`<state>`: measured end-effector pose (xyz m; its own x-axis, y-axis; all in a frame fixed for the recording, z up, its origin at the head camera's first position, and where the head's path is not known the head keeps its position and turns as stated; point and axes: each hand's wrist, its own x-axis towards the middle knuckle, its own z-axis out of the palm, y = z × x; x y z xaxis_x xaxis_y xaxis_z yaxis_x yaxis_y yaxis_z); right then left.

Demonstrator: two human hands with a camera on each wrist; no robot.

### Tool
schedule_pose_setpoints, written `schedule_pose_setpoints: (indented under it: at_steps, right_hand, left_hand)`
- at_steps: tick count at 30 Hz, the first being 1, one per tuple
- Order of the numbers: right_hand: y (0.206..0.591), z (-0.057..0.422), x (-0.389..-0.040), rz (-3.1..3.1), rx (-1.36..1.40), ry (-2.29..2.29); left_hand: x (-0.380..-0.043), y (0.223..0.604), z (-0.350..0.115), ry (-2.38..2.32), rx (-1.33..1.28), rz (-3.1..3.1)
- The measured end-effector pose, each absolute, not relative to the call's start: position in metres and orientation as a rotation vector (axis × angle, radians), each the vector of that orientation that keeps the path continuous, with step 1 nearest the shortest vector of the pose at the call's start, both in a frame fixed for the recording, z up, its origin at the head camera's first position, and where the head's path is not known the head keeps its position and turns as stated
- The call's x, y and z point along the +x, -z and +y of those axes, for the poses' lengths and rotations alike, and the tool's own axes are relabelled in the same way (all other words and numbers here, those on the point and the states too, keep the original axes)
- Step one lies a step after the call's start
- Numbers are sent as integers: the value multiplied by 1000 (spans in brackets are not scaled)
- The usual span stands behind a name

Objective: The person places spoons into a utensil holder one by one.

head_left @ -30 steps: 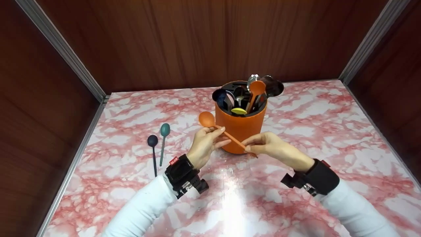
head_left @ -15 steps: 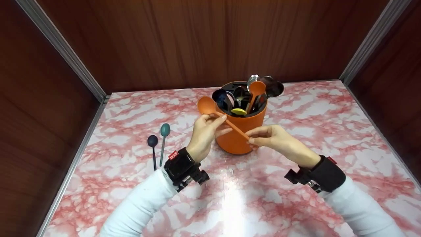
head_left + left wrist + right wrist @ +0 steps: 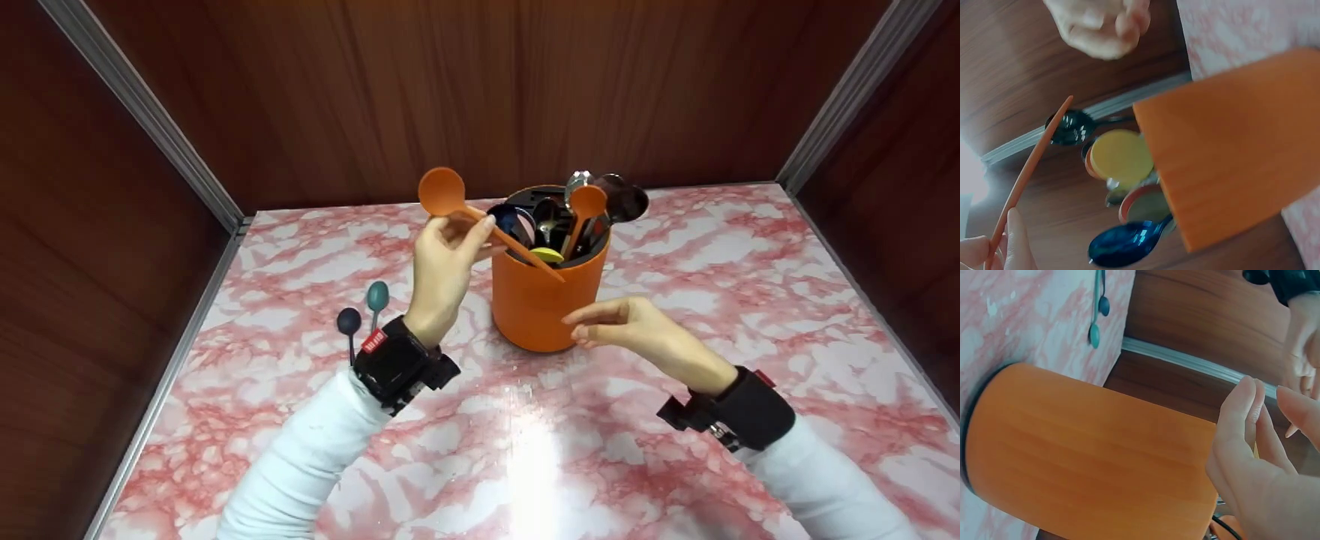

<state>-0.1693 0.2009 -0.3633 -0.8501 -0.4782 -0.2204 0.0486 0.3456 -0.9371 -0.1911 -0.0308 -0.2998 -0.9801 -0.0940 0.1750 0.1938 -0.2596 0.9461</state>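
My left hand (image 3: 441, 264) pinches an orange spoon (image 3: 441, 192) near the bowl end of its handle, raised at the left side of an orange utensil holder (image 3: 546, 309). The spoon's handle slants down to the right, across the holder's front rim in the head view. In the left wrist view, the spoon handle (image 3: 1030, 164) rises from between thumb and fingers. In front of the holder's right side, my right hand (image 3: 636, 330) holds nothing, its fingers lightly bent and the thumb apart from them in the right wrist view.
Several spoons and ladles stand in the holder, including another orange spoon (image 3: 587, 201), a yellow one (image 3: 546, 254) and a dark blue one (image 3: 1129, 243). A teal spoon (image 3: 377, 295) and a dark spoon (image 3: 349, 321) lie on the marbled table at left. Wooden panels surround the table.
Both hands held the orange spoon earlier. My right hand has let go of its handle end and stays low, while my left hand has lifted the spoon up and to the left.
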Motion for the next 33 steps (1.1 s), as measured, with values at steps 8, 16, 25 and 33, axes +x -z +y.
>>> schedule_pose_setpoints:
  at_steps: [8, 16, 25, 33]
  right_hand:
    - [375, 209, -165, 2162, -328, 1527]
    - [383, 219, -160, 2132, -270, 1558]
    - [391, 227, -153, 2073, -177, 1663]
    - [398, 229, -152, 1991, -169, 1734]
  left_hand:
    - [-194, 292, -37, 1962, -267, -1883]
    - [-207, 305, -34, 1685, -351, -1965]
    - [-221, 332, -36, 1580, -391, -2165]
    - [-223, 351, -37, 1450, -416, -2303]
